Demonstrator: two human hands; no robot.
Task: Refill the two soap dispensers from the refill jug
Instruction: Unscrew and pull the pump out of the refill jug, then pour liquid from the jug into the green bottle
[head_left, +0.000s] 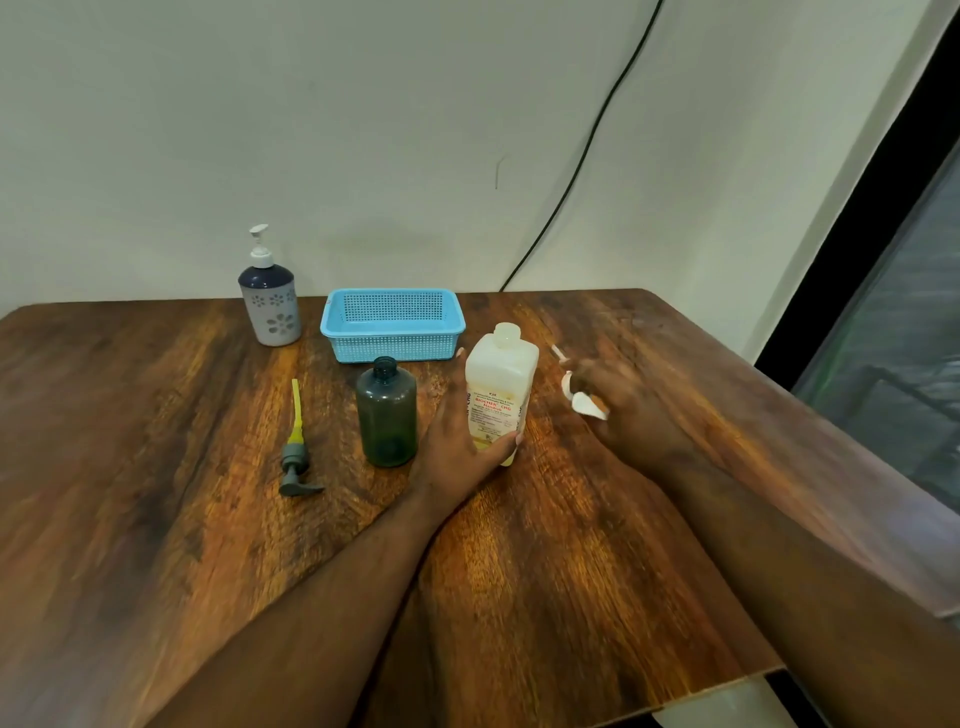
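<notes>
The white refill jug (500, 384) stands upright on the wooden table (156, 519), its neck uncapped. My left hand (457, 441) grips its lower body from the left. My right hand (631, 410), blurred, is just right of the jug and holds a white pump top (584, 400) low over the table. A dark green dispenser bottle (386, 413) stands open, without its pump, left of the jug. Its grey pump with a yellow tube (297, 452) lies flat on the table further left. A second dispenser (270, 296), grey and navy with flower print, stands at the back with its white pump on.
A light blue perforated basket (393, 323) sits at the back of the table behind the green bottle and jug. A black cable (582, 166) runs down the wall. The table's right edge (831, 447) slants close to my right arm.
</notes>
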